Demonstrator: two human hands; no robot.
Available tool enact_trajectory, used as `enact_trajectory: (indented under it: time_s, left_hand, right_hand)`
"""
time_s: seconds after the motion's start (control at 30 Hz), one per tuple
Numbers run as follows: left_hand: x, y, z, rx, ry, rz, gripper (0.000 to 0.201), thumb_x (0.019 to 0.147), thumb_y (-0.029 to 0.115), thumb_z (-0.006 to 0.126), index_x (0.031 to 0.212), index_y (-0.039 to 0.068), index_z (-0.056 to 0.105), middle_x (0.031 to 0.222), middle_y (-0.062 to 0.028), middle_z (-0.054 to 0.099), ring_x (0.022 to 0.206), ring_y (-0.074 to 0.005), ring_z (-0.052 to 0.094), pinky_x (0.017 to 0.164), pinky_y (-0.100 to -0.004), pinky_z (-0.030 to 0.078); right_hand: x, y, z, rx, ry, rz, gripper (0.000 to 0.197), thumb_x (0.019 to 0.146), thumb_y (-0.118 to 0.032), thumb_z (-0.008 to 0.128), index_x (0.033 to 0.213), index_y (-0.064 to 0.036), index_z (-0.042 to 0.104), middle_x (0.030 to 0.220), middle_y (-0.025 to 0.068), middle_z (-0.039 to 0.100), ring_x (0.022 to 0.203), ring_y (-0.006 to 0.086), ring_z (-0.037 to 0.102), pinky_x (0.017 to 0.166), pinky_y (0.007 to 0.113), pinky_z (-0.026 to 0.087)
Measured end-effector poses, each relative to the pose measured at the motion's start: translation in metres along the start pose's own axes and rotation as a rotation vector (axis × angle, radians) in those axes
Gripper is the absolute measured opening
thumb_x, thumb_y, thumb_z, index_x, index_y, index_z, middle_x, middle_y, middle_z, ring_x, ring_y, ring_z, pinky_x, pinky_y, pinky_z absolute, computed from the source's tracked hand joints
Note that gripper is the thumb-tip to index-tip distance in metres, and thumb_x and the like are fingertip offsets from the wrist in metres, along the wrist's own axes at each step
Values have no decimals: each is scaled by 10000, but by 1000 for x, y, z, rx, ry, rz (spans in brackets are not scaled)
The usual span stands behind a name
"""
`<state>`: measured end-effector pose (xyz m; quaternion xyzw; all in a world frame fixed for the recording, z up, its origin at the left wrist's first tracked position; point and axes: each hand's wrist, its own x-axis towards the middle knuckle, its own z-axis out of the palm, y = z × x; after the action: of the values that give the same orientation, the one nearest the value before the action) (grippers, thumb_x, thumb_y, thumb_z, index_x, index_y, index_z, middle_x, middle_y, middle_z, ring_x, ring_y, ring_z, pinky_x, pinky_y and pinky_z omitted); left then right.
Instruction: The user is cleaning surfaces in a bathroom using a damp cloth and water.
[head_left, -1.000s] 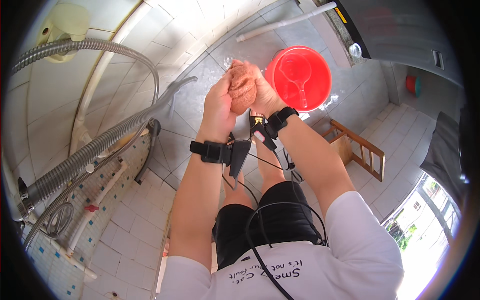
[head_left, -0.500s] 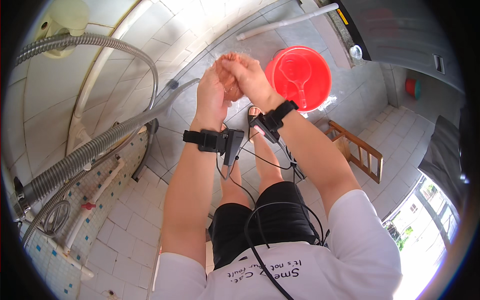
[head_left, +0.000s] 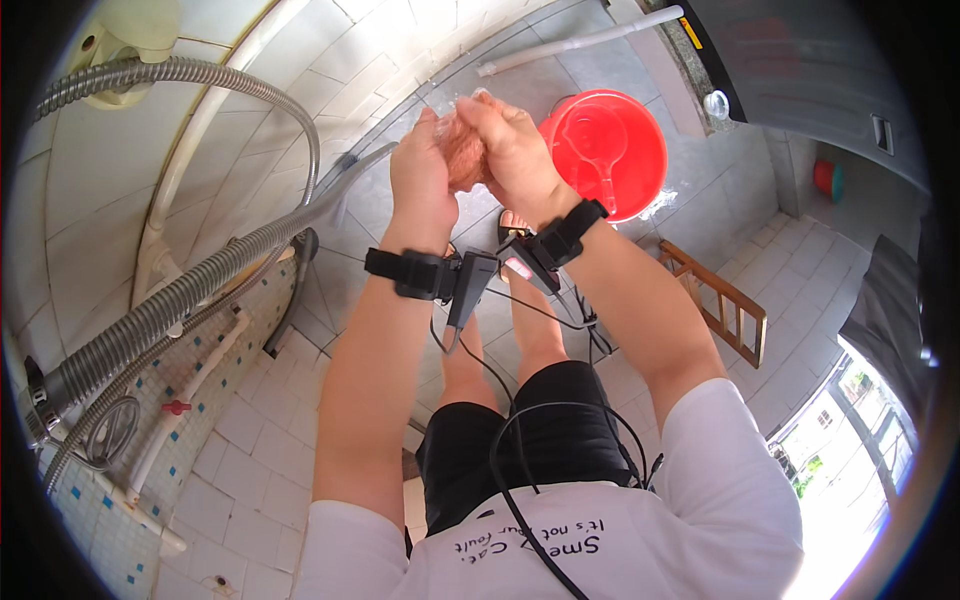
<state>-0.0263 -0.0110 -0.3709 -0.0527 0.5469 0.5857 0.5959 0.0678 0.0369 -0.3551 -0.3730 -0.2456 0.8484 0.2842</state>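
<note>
A crumpled, wet reddish-orange cloth-like bundle (head_left: pixel 462 157) is squeezed between my two hands above the floor. My left hand (head_left: pixel 420 178) closes on its left side. From the right, my right hand (head_left: pixel 520 150) grips it with bent fingers, the thumb over the top. Water shows around the bundle and the fingertips. Its exact kind is hard to make out, since the fingers cover part of it. Just right of my right hand stands a red bucket (head_left: pixel 648 165) with a red dipper (head_left: pixel 597 140) in it.
Grey corrugated hose (head_left: pixel 190 280) runs along the tiled wall at the left, with a white pipe (head_left: pixel 190 385) below. A wooden stool (head_left: pixel 735 305) stands at the right. One white pipe (head_left: pixel 580 42) lies beyond the bucket. Cables (head_left: pixel 500 390) hang from my wrist devices.
Both hands have shifted slightly up, still holding the bundle. My right hand has turned a little, and the bundle's shape between the fingers has changed. The bucket appears slightly further right.
</note>
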Motion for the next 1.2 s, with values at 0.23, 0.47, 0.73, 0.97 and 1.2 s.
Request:
enact_trajectory:
  time_s: [0.23,0.47,0.73,0.97,1.2]
  left_hand:
    - [2,0,10,841,263,632,248,849,209,513,693,25,571,624,-118,601,564,-248,574,526,-373,447]
    - [0,2,9,1207,139,973,238,838,178,503,655,26,508,578,-164,548,522,-336,541,497,-420,427]
    - [3,8,-13,1340,128,906,257,894,247,467,737,46,504,638,-159,582,604,-370,571,537,-430,450]
    - [-6,-41,-69,954,-111,675,286,936,280,453,885,9,532,778,-158,576,677,-317,552,691,-359,449]
    - [4,-11,-149,896,331,-139,636,778,320,674,1289,33,424,1072,-101,556,924,-184,555,735,-321,470]
  right_hand:
    - [12,-7,1,151,139,217,165,852,-179,514,742,-57,501,655,52,495,540,184,480,459,351,402]
    - [27,-9,-12,-36,64,361,213,863,-221,520,709,-74,519,684,45,544,573,174,531,476,335,426]
    - [13,-5,-8,-153,-68,90,217,812,-185,567,791,30,573,657,88,565,556,183,542,472,319,407]
    - [-12,26,-59,-1029,-127,202,237,679,-202,662,748,17,604,747,125,598,703,219,580,652,312,458]
    - [-40,47,-110,-1179,237,-258,162,705,-151,592,744,3,560,782,142,557,709,279,551,641,363,446]
